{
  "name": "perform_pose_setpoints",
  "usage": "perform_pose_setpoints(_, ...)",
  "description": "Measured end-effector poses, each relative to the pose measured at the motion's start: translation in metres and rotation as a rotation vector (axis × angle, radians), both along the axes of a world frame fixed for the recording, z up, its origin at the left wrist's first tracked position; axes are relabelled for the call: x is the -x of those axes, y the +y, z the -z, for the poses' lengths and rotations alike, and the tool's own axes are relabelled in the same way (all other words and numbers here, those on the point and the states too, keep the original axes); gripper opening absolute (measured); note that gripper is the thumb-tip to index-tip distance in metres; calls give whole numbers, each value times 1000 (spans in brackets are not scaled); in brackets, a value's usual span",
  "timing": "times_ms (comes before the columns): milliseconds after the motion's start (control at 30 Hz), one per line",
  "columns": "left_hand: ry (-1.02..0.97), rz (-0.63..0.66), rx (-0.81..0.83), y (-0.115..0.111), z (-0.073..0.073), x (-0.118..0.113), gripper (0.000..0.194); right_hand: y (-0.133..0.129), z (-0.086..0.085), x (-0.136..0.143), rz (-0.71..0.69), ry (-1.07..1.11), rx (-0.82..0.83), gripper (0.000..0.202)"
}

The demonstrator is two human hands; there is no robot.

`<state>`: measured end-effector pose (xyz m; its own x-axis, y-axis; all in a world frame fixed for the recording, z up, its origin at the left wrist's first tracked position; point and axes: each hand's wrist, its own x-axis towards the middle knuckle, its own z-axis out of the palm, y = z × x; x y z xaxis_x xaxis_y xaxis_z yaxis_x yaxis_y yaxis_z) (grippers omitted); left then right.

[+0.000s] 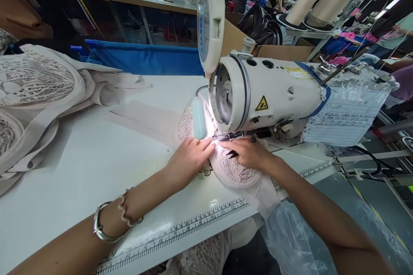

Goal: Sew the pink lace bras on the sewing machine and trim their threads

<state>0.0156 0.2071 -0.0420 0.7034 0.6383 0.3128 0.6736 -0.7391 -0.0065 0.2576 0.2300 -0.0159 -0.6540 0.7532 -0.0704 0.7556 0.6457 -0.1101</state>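
Note:
A pale pink lace fabric piece (240,169) lies under the head of a white sewing machine (274,90). My left hand (190,157) rests on the fabric's left side near the lit needle area, its fingers close together. On the right part of the lace, my right hand (250,153) has its fingers at the fabric near the presser area, with a dark pointed object (232,154) by them. The fingertips of both hands almost meet at the light. What is between the fingers is too small to make out. A pale blue-green lamp (199,118) hangs just above my left hand.
Beige lace pieces (38,81) are heaped at the table's left. A ruler strip (193,227) runs along the front edge of the white table (97,159). Written paper (345,111) hangs at the machine's right. Another sewing machine and people are behind.

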Motion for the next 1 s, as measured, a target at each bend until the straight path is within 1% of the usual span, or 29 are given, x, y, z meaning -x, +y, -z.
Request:
perform_pose_setpoints(200, -13, -3, 41, 5, -1, 2, 38, -2, 3, 1, -5, 7, -50, 68)
perform_pose_setpoints(300, -33, -10, 62, 8, -3, 3, 38, -3, 2, 2, 0, 4, -70, 64)
perform_pose_setpoints(433, -36, -26, 89, 11, -3, 4, 40, -3, 1, 6, 68, -9, -23, 50)
perform_pose_setpoints(567, -23, -50, 96, 12, -3, 4, 41, -2, 0, 10, 140, -10, 23, 47)
perform_pose_setpoints(700, -9, -85, 133, 13, -6, 2, 42, -2, -1, 12, 210, -29, 45, 24)
perform_pose_setpoints(767, 7, -91, 145, 13, -8, 2, 44, -2, -1, 12, 256, -35, 63, 18)
perform_pose_setpoints(833, 26, -101, 145, 14, -9, 2, 45, -1, 1, 12, 311, -48, 60, 20)
perform_pose_setpoints(933, 12, -108, 116, 14, -7, 2, 44, 0, 4, 13, 389, -54, 49, 31)
perform_pose_setpoints(1000, -21, -128, 72, 11, -5, 0, 39, 2, 8, 15, 423, -28, 44, 29)
